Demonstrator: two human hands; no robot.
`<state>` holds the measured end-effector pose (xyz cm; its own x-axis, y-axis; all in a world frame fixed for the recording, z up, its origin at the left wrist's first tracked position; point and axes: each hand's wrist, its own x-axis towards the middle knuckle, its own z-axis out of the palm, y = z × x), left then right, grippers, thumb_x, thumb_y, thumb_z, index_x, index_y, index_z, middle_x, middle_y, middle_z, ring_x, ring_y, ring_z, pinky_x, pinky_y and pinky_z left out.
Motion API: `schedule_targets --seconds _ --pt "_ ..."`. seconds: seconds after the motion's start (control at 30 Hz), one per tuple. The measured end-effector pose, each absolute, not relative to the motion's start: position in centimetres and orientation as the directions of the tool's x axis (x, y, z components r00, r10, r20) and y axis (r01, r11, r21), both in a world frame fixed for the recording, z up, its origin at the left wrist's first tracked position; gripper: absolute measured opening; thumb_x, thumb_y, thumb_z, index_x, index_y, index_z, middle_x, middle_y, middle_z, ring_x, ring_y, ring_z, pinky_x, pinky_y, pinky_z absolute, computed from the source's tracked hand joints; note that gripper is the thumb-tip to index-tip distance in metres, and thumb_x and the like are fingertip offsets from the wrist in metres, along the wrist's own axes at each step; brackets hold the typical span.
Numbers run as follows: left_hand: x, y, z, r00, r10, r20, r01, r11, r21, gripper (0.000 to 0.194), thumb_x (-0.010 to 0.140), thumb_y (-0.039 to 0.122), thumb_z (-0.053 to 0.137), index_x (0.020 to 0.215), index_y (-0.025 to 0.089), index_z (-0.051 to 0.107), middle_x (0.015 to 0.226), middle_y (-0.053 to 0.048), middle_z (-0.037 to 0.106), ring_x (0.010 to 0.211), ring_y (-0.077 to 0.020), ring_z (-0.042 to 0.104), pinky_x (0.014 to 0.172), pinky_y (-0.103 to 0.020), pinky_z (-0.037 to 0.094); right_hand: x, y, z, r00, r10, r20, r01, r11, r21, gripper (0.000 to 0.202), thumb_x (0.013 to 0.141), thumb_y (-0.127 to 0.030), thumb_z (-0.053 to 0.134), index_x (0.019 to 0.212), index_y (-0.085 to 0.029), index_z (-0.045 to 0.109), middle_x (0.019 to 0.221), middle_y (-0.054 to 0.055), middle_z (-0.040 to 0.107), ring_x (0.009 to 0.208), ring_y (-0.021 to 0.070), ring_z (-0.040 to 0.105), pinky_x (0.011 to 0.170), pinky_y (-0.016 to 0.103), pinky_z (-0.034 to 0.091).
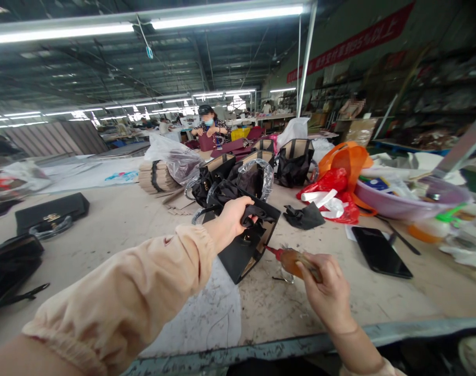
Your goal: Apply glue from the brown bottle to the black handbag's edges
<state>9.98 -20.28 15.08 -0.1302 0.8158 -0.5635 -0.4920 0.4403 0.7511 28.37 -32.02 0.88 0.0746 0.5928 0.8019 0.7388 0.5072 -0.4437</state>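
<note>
The left hand [232, 216] is clenched on the top edge of a black bag [246, 245] and holds it tilted on the desk [144, 219], open side toward the person. The bag sits near the middle of the desk, just ahead of both hands. The right hand [328, 290] grasps an amber squeeze bottle [295, 261]; its fingers [312, 269] wrap the body, and the red nozzle [272, 251] points left and touches, or nearly touches, the bag's lower right edge. Whether any liquid is coming out cannot be told.

Judgement: the step in hand looks like applying glue along a seam or inner fold of the bag. To do it well, the left hand needs a steady grip so the edge does not flex away from the nozzle. The nozzle should ride along the fold at a shallow angle under light, even squeeze, so the bead is thin. Excess would mark the black outer face.

Surroundings: more black bags [222, 177] stand in a group behind, some in clear plastic. A black phone [381, 252] lies flat to the right, well apart from the nozzle. A red plastic bag [332, 183] and a purple basin [398, 201] sit further right. Another flat black bag [52, 211] lies at left. A co-worker [209, 125] is at work at the far end.
</note>
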Motion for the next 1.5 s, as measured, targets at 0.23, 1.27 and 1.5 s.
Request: schedule_targets --seconds 0.23,1.27,1.5 --pt "10.2 -20.2 15.1 -0.142 0.853 -0.503 -0.362 0.428 0.828 0.018 0.069 0.006 0.063 0.060 0.017 0.051 0.053 0.000 0.053 0.040 -0.0087 0.045 0.035 -0.020 0.045 28.6 -32.1 2.6 0.127 0.537 0.834 0.759 0.489 -0.430 0.013 0.090 -0.025 0.060 0.101 -0.020 0.057 0.085 0.004 0.056 0.076 0.0192 0.056 0.066 0.033 0.048" --pt "10.2 -20.2 15.0 -0.149 0.853 -0.500 -0.351 0.427 0.833 0.019 0.070 0.007 0.062 0.060 0.017 0.049 0.051 0.001 0.053 0.038 -0.0072 0.044 0.037 -0.020 0.045 27.3 -32.4 0.0 0.074 0.678 0.731 0.714 0.476 -0.514 0.012 0.092 -0.024 0.056 0.104 -0.021 0.056 0.088 0.006 0.057 0.081 0.0204 0.058 0.068 0.035 0.052" --pt "10.2 -20.2 15.1 -0.141 0.850 -0.508 -0.356 0.435 0.827 0.018 0.068 0.007 0.063 0.060 0.017 0.050 0.051 0.002 0.052 0.038 -0.0071 0.043 0.037 -0.020 0.045 26.5 -32.4 -0.2 0.048 0.701 0.712 0.728 0.463 -0.505 0.012 0.092 -0.028 0.057 0.102 -0.022 0.058 0.089 0.005 0.058 0.081 0.0203 0.059 0.068 0.034 0.053"
